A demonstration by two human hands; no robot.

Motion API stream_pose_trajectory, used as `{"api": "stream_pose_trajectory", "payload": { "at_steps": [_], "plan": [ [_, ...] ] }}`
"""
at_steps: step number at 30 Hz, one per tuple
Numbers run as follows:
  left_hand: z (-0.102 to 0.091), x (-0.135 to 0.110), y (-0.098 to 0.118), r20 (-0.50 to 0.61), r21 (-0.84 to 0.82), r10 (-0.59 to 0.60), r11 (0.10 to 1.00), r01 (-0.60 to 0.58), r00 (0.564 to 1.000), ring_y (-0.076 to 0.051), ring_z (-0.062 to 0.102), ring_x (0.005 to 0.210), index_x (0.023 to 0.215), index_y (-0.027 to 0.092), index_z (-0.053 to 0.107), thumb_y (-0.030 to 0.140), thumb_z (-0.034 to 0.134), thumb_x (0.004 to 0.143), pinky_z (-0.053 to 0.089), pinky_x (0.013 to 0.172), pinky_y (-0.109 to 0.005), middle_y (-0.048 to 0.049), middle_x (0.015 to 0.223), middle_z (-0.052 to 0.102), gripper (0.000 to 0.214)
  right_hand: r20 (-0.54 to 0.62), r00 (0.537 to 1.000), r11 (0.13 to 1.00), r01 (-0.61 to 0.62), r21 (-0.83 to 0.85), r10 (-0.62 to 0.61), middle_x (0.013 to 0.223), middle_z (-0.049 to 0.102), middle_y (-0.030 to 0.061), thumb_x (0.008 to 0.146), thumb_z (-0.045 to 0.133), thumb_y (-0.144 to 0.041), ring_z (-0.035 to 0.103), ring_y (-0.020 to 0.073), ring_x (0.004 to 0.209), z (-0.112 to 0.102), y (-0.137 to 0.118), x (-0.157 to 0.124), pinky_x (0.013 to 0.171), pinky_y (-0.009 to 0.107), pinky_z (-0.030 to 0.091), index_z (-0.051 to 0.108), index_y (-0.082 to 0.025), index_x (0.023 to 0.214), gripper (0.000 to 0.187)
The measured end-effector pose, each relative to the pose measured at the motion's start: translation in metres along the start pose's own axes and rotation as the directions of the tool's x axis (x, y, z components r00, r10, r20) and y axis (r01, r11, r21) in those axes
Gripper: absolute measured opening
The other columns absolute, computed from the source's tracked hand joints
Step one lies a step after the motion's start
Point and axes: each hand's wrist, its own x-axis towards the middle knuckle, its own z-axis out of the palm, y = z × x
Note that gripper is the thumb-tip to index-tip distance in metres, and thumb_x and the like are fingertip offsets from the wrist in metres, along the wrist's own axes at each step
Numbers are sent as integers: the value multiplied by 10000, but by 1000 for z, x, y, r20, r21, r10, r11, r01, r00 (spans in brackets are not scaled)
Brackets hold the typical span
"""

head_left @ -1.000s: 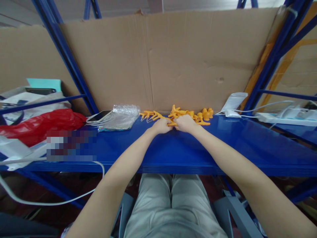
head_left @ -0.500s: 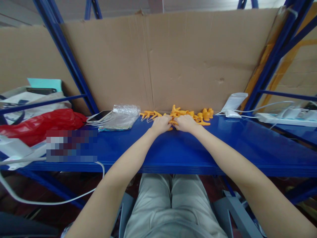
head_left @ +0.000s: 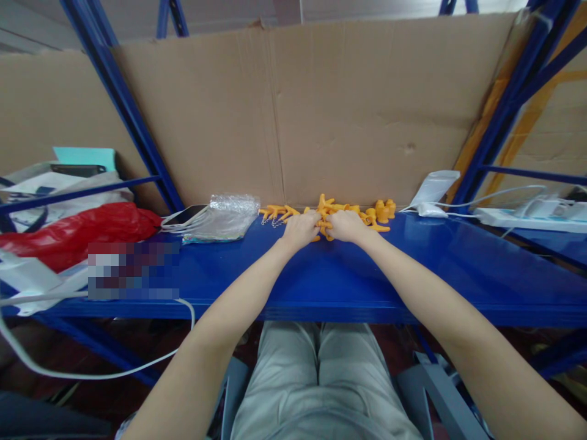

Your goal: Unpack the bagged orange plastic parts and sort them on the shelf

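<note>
Hands: two, bare, side by side with a small gap, fingers of both closed on one orange part.
Left hand (head_left: 300,230): clamped on the near-left end of that orange part (head_left: 324,224); fingertips mostly hidden.
Right hand (head_left: 347,226): gripping the other end; finger detail hidden too.
Part position: between the hands, low over the back half of the blue shelf (head_left: 330,281).
Loose orange pieces (head_left: 325,201): one row behind and either side of the hands; overlapping, total can't be counted.
Metal chains (head_left: 276,223): two visible, small, at the row's left end.
Knobbed orange lump (head_left: 385,211): at the row's right end; one or two, can't tell.
Clear packet (head_left: 233,217): one, left of the row.
White pouch (head_left: 435,189): one, right of the row.
Power strip (head_left: 527,218): one, far right, white.
Red bag (head_left: 82,232): one, far left.
Blue uprights (head_left: 121,104): two large ones, one each side.
Cardboard (head_left: 348,110): tall sheet behind everything.
</note>
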Motion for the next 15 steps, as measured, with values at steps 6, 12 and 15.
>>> {"api": "stream_pose_trajectory", "payload": {
  "at_steps": [6, 12, 15],
  "plan": [
    [10, 4, -6, 4, -123, -32, 992, 32, 999, -283, 691, 984, 922, 182, 724, 174, 516, 829, 527, 842, -386, -91, 1008, 743, 229, 7, 1000, 996, 28, -80, -28, 1046, 740, 226, 968, 435, -267, 702, 323, 1048, -3, -3, -2, 853, 409, 533, 730, -93, 1139, 383],
    [23, 11, -15, 57, -324, -5, 946, 23, 998, -221, 682, 807, 759, 194, 727, 202, 589, 736, 504, 783, -322, -43, 794, 741, 140, 12, 999, 994, 54, -97, -53, 1000, 744, 239, 940, 454, -200, 708, 333, 1027, -2, -5, -3, 846, 404, 522, 738, -82, 1106, 350],
    [25, 14, -17, 57, -396, 17, 918, 7, 998, -184, 623, 683, 598, 178, 653, 248, 593, 738, 456, 673, -280, -22, 636, 665, 168, 16, 997, 992, 73, -107, -72, 999, 746, 237, 920, 463, -162, 710, 330, 1022, -1, -5, -2, 849, 395, 518, 742, -76, 1091, 338]
  ]
}}
